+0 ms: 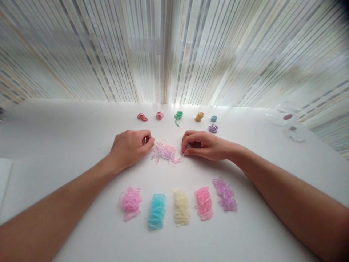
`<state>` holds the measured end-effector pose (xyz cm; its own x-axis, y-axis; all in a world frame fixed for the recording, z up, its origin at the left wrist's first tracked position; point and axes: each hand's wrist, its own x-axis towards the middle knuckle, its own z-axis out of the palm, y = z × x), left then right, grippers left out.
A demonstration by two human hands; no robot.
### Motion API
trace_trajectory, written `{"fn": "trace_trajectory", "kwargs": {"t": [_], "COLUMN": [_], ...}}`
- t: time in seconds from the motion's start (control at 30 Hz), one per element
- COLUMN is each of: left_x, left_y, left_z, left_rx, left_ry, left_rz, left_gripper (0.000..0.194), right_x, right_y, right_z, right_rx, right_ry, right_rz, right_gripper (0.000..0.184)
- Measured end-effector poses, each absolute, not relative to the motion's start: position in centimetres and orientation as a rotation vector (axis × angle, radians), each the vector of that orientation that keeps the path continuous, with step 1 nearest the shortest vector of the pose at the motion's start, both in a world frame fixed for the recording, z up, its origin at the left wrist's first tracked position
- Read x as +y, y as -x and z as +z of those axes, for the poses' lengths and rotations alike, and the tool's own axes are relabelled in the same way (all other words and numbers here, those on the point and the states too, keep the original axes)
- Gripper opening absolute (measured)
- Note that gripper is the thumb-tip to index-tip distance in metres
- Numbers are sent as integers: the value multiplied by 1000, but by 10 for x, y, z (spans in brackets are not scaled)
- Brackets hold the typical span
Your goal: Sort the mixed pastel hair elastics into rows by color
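A loose heap of pastel rubber bands [164, 151], mostly pink, white and pale lilac, lies on the white table between my hands. My left hand [132, 147] rests at the heap's left edge, thumb and index finger pinched together; whatever is between the tips is hidden. On the other side, my right hand [203, 145] has its fingertips closed on a small pale rubber band [183, 155], of which only a bit shows. A few strands trail from the heap towards it.
Nearer me lie sorted band piles: pink-lilac [131, 203], turquoise [157, 211], cream [181, 207], pink [204, 203] and purple [225, 194]. Small coils, including a green coil [178, 115] and a purple coil [213, 128], line the back. Clear plastic pieces [283, 113] sit far right, before a striped curtain [166, 51].
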<state>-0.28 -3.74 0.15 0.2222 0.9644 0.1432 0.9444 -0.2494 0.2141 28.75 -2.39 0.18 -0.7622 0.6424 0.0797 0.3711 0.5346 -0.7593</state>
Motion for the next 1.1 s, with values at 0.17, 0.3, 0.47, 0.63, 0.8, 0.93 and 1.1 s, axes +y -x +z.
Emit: {"fn": "trace_trajectory", "kwargs": {"t": [0.17, 0.3, 0.47, 0.63, 0.8, 0.93, 1.1], "left_x": [-38, -38, -37, -37, -38, -38, -38], "left_y": [2, 2, 1, 1, 2, 2, 1], "left_z": [2, 3, 3, 3, 5, 5, 4], "left_rx": [1876, 1881, 1878, 1883, 1885, 1885, 1881], "left_ry": [-2380, -2390, -2392, -2388, -2380, -2376, -2382], "left_rz": [370, 360, 351, 354, 355, 354, 359], "left_gripper": [33, 33, 33, 33, 33, 33, 34], "right_x": [-21, -20, -21, -22, -20, -20, -20], "right_y": [-289, -289, -287, -288, -290, -290, -291], "right_z": [0, -5, -7, -8, -10, -11, -9], "right_rx": [-2372, -2318, -2322, -2323, -2256, -2257, -2291], "right_ry": [856, 933, 963, 953, 918, 914, 961], "right_rz": [1106, 982, 801, 787, 813, 792, 790], "right_gripper": [18, 16, 11, 10, 14, 11, 14]}}
